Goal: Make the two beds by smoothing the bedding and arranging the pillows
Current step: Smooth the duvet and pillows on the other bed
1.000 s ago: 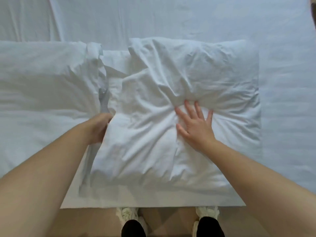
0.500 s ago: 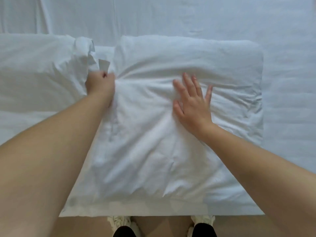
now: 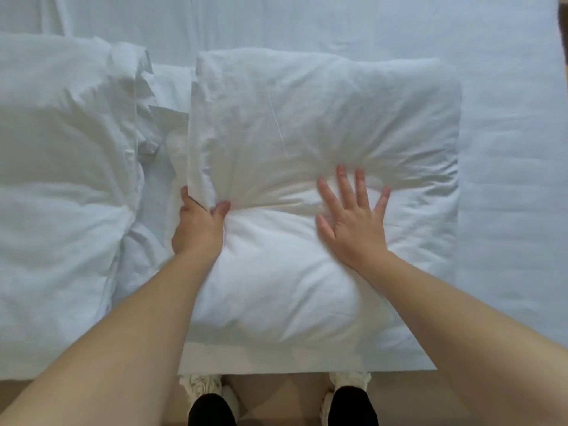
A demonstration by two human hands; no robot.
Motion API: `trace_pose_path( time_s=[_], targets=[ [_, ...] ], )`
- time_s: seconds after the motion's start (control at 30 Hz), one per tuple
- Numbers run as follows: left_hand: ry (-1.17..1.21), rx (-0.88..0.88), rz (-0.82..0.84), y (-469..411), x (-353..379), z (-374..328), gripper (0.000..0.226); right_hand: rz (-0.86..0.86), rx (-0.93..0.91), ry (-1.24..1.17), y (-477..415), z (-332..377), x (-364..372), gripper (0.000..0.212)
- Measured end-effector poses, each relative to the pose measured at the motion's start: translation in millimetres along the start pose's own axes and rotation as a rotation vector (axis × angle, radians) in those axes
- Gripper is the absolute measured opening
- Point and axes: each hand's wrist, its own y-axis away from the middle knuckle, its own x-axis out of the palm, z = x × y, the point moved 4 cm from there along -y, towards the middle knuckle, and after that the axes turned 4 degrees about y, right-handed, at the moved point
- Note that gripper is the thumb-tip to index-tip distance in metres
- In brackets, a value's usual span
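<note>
A white pillow (image 3: 322, 124) lies on the white bed sheet (image 3: 507, 149) right in front of me. My left hand (image 3: 196, 227) pinches a fold of the pillowcase at the pillow's left edge, thumb on top and fingers tucked under the cloth. My right hand (image 3: 352, 219) lies flat on the pillow's middle with spread fingers and presses it down. A second white pillow (image 3: 61, 167), rumpled, lies to the left, with loose case fabric bunched between the two.
The bed's near edge (image 3: 307, 365) runs just in front of my feet, and a tan floor (image 3: 270, 401) shows below it. Flat sheet stretches to the right of the pillow and behind it.
My left hand has slid back along the pillow's left edge towards me and now pinches a fold there. My right hand stays flat on the pillow. The pillow looks smoother and squarer.
</note>
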Motion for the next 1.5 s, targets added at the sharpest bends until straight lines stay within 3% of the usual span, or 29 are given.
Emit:
trace_pose_path(
  time_s=[0.07,0.13,0.2,0.27,0.43,0.6,0.67,0.73,0.83,0.9,1.0,1.1,1.2,1.27,1.37,1.4,1.5],
  targets=[
    [-0.103,0.119,-0.124,10,-10,0,0.077,0.015,0.004,-0.022,6,4,2,0.07],
    [-0.24,0.416,-0.255,32,-24,-3,0.075,-0.026,-0.037,-0.069,16,17,-2,0.07],
    [-0.368,0.785,-0.159,64,-17,7,0.074,-0.088,-0.131,-0.084,35,33,2,0.068],
    [-0.548,0.966,-0.023,80,2,40,0.071,-0.108,-0.206,-0.02,56,39,19,0.067],
    [-0.676,0.601,-0.066,43,28,107,0.074,-0.076,-0.169,0.09,59,31,61,0.071],
    [-0.621,0.503,-0.06,48,26,109,0.068,0.046,-0.128,0.129,57,38,64,0.071],
    [-0.579,0.509,-0.025,63,10,105,0.068,0.111,-0.081,0.139,67,41,52,0.068],
    [-0.575,0.628,0.006,85,-14,99,0.07,0.193,-0.059,0.102,79,53,34,0.067],
    [-0.634,0.747,-0.044,107,-63,96,0.078,0.294,-0.133,-0.012,92,96,-3,0.067],
    [-0.707,0.649,-0.072,104,-99,104,0.086,0.297,-0.198,-0.114,89,135,-31,0.066],
    [-0.74,0.357,-0.023,76,-146,138,0.101,0.26,-0.242,-0.345,69,201,-69,0.063],
    [-0.634,0.254,0.056,41,-175,173,0.094,0.37,-0.047,-0.801,36,263,-81,0.068],
    [-0.619,0.285,0.067,5,-200,201,0.081,0.509,0.353,-1.188,0,320,-56,0.082],
    [-0.694,0.344,0.094,-15,-209,217,0.079,0.488,0.584,-1.283,-16,349,-28,0.103],
    [-0.716,0.457,0.131,-31,-211,229,0.079,0.39,0.695,-1.273,-28,364,1,0.121],
    [-0.702,0.493,0.14,-33,-211,229,0.08,0.351,0.697,-1.254,-26,360,-4,0.114],
    [-0.651,0.564,0.155,-30,-212,225,0.077,0.214,0.649,-1.121,-29,338,-23,0.056]
  ],
)
